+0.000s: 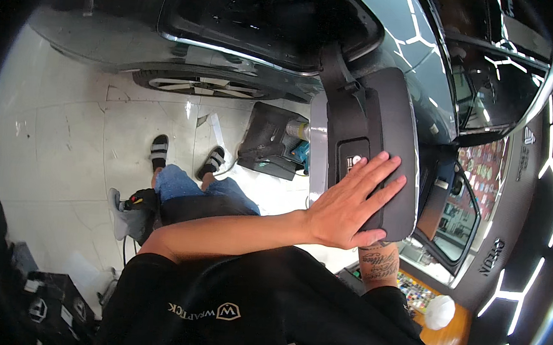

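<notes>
My left hand (354, 203) lies across the inner face of a dark grey hinged flap (399, 117). Its fingers are stretched out and slightly spread, with the thumb near the flap's lower edge. The flap stands swung out from a dark recess (261, 17) in the car body, joined to it by a black hinge arm (344, 81). A small square inset with a label (352, 160) shows just beside my fingers. My tattooed right forearm (379, 266) reaches up behind the flap, which hides my right hand.
Below the car's wheel (199, 85), a black open case (259, 139) holds a bottle (297, 130) and a teal object on the tiled floor. A car door (450, 217) stands open at right. Black boxes (58, 308) are at lower left. A pouch (135, 217) hangs at my left side.
</notes>
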### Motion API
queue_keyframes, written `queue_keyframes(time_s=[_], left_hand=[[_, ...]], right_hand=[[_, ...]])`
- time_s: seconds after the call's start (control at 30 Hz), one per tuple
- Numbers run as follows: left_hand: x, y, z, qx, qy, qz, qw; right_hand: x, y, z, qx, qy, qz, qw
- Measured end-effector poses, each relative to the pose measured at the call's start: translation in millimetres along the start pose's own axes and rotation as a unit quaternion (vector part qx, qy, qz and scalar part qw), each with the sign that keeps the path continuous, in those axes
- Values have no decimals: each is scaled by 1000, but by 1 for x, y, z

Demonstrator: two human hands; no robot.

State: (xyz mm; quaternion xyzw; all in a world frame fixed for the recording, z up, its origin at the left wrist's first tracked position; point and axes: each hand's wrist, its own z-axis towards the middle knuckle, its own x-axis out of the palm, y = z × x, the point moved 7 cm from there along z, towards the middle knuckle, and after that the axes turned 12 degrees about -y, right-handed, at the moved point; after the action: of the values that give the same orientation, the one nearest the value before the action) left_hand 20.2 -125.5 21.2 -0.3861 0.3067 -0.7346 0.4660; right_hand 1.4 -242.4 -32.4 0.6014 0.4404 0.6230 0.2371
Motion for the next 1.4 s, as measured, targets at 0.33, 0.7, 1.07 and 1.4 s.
queue_keyframes(time_s=[0.33,0.7,1.07,1.4], left_hand=[[6,9,-1,-12,17,9,1000],[1,10,2,-29,36,-9,999],[5,3,1,14,52,35,998],[-2,265,-150,-606,-381,-480,508]], right_hand=[[-50,-69,112,292,-128,-129,939],[-4,-103,157,279,-55,389,876],[2,-107,159,160,9,477,864],[-16,82,52,-171,-308,-382,854]])
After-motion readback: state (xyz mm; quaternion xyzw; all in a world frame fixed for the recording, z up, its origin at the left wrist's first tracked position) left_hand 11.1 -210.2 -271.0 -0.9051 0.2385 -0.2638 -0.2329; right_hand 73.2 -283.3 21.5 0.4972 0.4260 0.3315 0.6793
